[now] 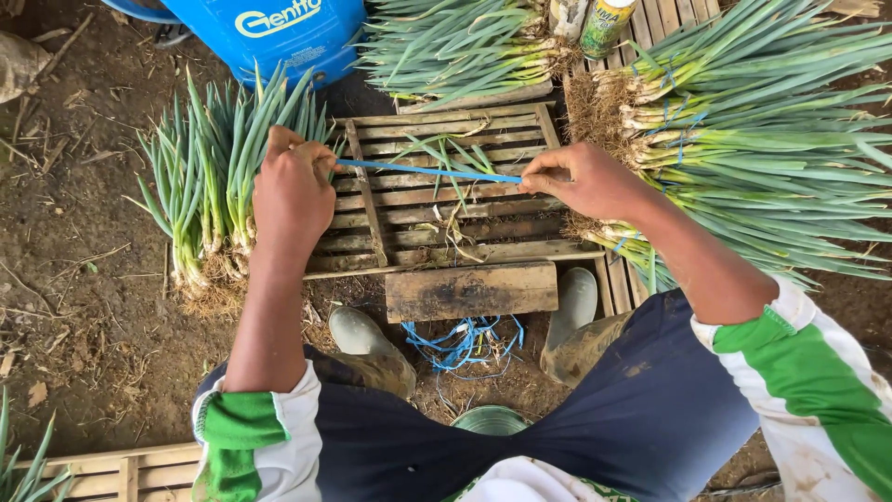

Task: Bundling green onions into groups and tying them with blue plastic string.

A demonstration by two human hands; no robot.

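My left hand [293,191] and my right hand [585,181] each pinch one end of a blue plastic strip [427,171], stretched taut between them over a slatted wooden pallet [446,200]. A few loose green onion stalks [451,153] lie on the pallet under the strip. Beside my left hand lies a bunch of green onions [218,177] on the soil, roots toward me. A large stack of tied green onion bundles [753,139] lies under and beyond my right hand.
A tangle of blue strips [465,342] lies on the ground between my rubber boots [358,333]. A blue plastic container [279,33] and another onion pile [465,46] stand at the top. A can [604,26] sits beside them. A wooden block [471,291] fronts the pallet.
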